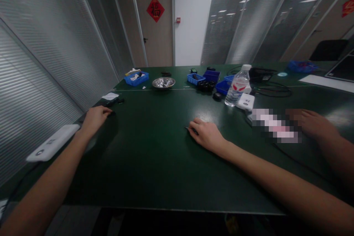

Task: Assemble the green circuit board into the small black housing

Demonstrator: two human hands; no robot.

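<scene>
My left hand (95,118) rests at the left side of the green table, fingers closed around a small dark object (111,114) whose kind I cannot make out. Beyond it lie a white paper (110,96) and some small black pieces (120,101). Right of the table's middle, my right hand (205,132) is closed on a slim tool with a thin metal tip (186,128). The tip points left, low over the tabletop, and my fingers hide most of the tool. A white box-shaped device (54,143) sits beside my left forearm.
At the back are a metal bowl (163,83), a blue tray (136,78) with small parts, and more blue bins (195,78). A water bottle (238,86) stands before a white device (245,101) and cables. Another person's hand (313,121) is at the right.
</scene>
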